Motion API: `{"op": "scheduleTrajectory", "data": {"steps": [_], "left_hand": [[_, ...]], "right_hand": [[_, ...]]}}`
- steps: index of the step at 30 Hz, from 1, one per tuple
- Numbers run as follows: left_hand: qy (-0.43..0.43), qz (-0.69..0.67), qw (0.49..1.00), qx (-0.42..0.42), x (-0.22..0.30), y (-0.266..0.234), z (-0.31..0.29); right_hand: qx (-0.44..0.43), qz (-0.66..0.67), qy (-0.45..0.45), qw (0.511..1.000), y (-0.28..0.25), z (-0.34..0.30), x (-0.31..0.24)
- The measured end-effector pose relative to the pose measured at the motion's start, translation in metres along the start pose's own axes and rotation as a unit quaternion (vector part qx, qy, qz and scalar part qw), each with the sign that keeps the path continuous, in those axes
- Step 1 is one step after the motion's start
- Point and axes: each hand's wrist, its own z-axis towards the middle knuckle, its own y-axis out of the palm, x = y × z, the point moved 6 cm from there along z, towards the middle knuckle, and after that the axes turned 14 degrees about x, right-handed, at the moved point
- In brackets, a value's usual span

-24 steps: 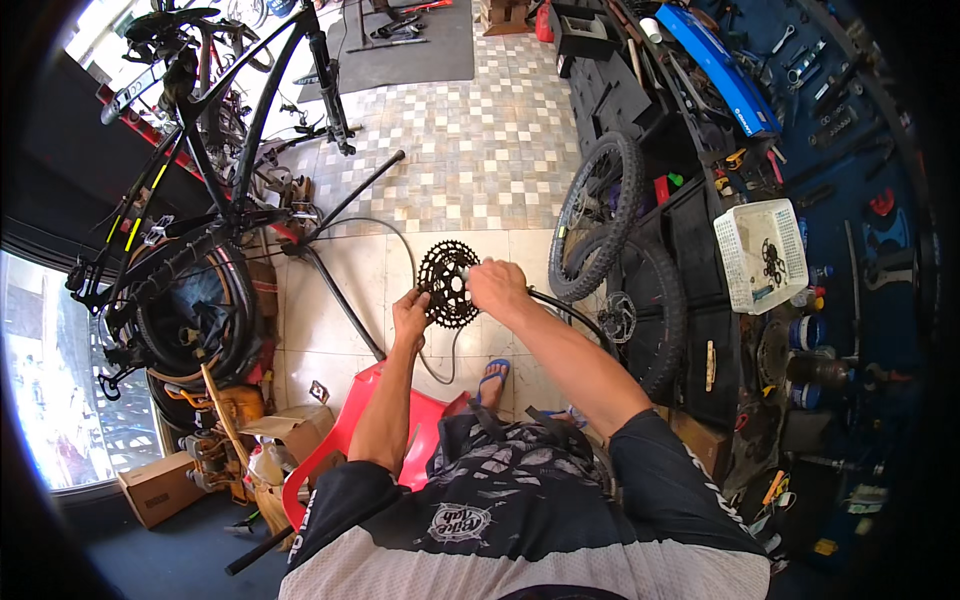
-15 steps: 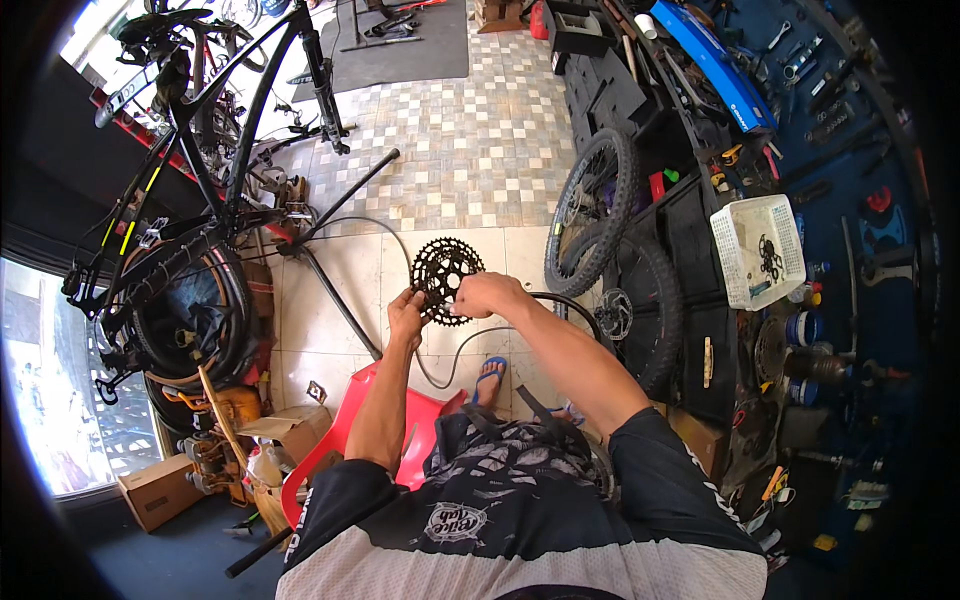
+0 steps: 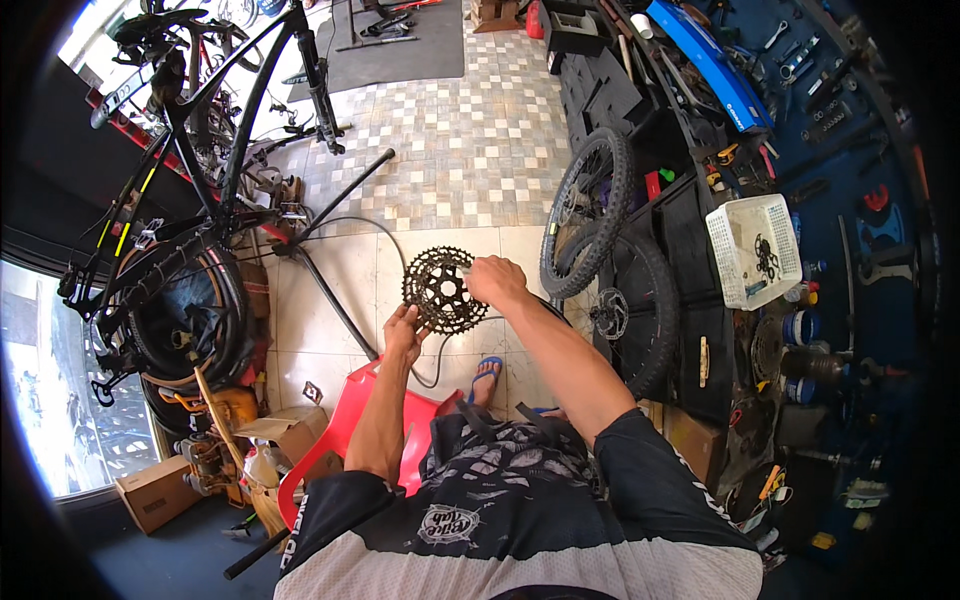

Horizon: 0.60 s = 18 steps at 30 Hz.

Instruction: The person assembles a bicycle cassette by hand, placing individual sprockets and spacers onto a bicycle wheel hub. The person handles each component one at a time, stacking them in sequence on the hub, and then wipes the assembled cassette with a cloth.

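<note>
A black bicycle cassette (image 3: 428, 290) with stacked toothed rings is held up in front of me, its face toward me and a round hole at its middle. At its lower left edge, my left hand (image 3: 402, 332) grips the rim between thumb and fingers. My right hand (image 3: 498, 283) is closed at the cassette's upper right, with its fingertips over the rings. A small pale spot shows by those fingertips, but what they hold is too small to make out.
A black bike frame (image 3: 232, 150) hangs on a stand at left, its leg (image 3: 330, 300) slanting across the floor. Wheels (image 3: 590, 200) lean against black drawers on the right, below a white basket (image 3: 730, 260). A red chair (image 3: 360, 410) stands by my left arm.
My right hand has shifted off the cassette's middle toward its upper right. The cassette is slightly lower and faces me more fully; my left hand keeps its hold, a little lower.
</note>
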Motion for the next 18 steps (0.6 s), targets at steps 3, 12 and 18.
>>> {"op": "scheduleTrajectory", "data": {"steps": [3,12,18], "left_hand": [[-0.003,-0.013,1.000,-0.002,-0.002,-0.003,0.001],[-0.007,-0.049,0.999,-0.014,-0.007,0.000,-0.002],[-0.019,-0.039,0.999,-0.022,-0.009,0.005,0.000]], "right_hand": [[0.011,0.007,0.004,1.000,-0.001,-0.003,-0.009],[0.001,-0.004,-0.007,1.000,-0.004,-0.007,-0.006],[-0.032,-0.011,-0.030,0.999,0.005,-0.021,-0.012]]}}
